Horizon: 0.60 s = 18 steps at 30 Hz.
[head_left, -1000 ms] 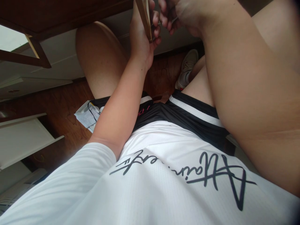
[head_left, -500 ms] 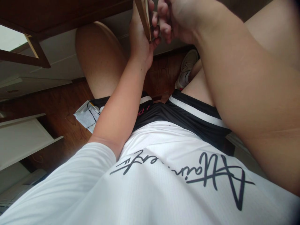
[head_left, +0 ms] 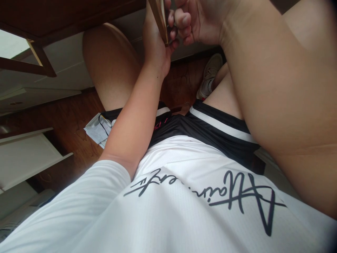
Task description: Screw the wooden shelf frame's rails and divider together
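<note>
At the top edge my left hand [head_left: 156, 44] is closed round a thin, flat brown-edged object [head_left: 161, 21], whose upper part is cut off by the frame. The object stands tilted, its narrow edge facing me and a paler surface beyond. Close on its right is my right hand [head_left: 201, 21], with fingers curled in near the left fingertips. Whatever those right fingers may pinch is hidden.
A dark wooden table edge [head_left: 65, 30] runs across the upper left, over my bare knee. Open white drawers [head_left: 28, 158] stick out at the left. Papers [head_left: 97, 130] lie beside my left thigh, above the brown wood floor [head_left: 76, 105].
My right hand has turned a little and its fingers have curled in more. The left hand and the flat object have shifted slightly up and left.
</note>
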### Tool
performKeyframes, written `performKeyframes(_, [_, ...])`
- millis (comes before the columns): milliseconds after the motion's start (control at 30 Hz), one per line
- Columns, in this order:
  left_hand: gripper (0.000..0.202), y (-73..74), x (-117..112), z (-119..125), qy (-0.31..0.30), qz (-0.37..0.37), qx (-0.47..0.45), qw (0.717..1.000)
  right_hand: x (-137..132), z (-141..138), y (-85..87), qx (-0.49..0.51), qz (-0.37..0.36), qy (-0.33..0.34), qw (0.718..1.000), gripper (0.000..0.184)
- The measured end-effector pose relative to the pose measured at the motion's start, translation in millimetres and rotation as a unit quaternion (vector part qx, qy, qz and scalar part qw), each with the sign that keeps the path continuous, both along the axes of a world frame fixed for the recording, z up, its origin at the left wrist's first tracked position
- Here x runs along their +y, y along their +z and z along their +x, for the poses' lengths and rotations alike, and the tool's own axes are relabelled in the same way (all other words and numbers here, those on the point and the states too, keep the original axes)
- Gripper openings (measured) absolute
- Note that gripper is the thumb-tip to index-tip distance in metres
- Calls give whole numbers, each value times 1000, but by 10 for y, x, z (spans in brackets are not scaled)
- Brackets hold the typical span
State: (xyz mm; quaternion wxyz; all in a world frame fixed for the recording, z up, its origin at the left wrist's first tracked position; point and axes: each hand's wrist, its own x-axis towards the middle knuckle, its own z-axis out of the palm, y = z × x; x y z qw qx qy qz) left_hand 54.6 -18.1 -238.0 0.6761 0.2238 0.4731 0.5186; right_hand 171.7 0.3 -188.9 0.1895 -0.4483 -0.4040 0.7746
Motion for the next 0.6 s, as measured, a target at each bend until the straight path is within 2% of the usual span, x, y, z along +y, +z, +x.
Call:
performKeyframes(67, [37, 10, 1, 5, 1, 0, 12, 1000, -12, 1, 0, 41, -2, -25, 999, 19])
performKeyframes(167, [37, 19, 6, 13, -1, 2, 33, 999, -5, -3, -30, 57, -14, -29, 998, 26])
performKeyframes(367, [37, 44, -19, 17, 2, -3, 34, 999, -12, -49, -46, 29, -8, -71, 997, 27])
performKeyframes(467, [34, 76, -44, 20, 4, -2, 33, 999, -12, -53, -44, 2, -35, -104, 994, 27])
performKeyframes(600, [36, 96, -45, 29, -2, -5, 35, 999, 34, -43, -96, 6, -55, -115, 992, 28])
